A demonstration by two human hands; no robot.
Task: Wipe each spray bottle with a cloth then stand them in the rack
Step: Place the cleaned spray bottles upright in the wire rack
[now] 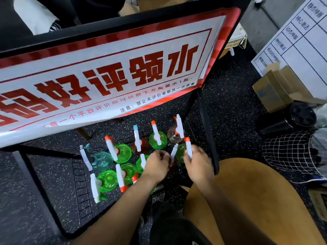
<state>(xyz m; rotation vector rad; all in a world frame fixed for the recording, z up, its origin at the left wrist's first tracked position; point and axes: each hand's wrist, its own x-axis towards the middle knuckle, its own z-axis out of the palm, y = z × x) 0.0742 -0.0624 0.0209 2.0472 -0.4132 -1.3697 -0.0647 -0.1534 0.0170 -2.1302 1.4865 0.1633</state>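
Racking step, by the look of it: both hands are down among the spray bottles standing in the black wire rack (83, 197) under the banner (106, 71). No cloth visible anywhere in view, so wiping can't be confirmed for this bottle.

Right hand (199, 160) grips the white trigger head of a green spray bottle (180, 152) at the rack's right edge, just beside the black frame post (208, 131); fingers curled round the sprayer stem (188, 148), orange nozzle tip sticking out above them.

Left hand (156, 165) sits just left of it, fingers curled in close, apparently pinching a second white sprayer (174, 152) that leans between the two hands. Its bottle body is hidden behind the hand; contact is hard to confirm.

Other bottles stand upright in the rack: mostly green, one teal bottle (101, 160) near the left edge, a reddish one (141, 145) and a clear one (174, 133) toward the far right corner.

Next move likely calls for seating the held bottle upright in a free slot at the right edge and releasing without knocking neighbours, which stand tight together. Then fetch the cloth for whatever is still unwiped.
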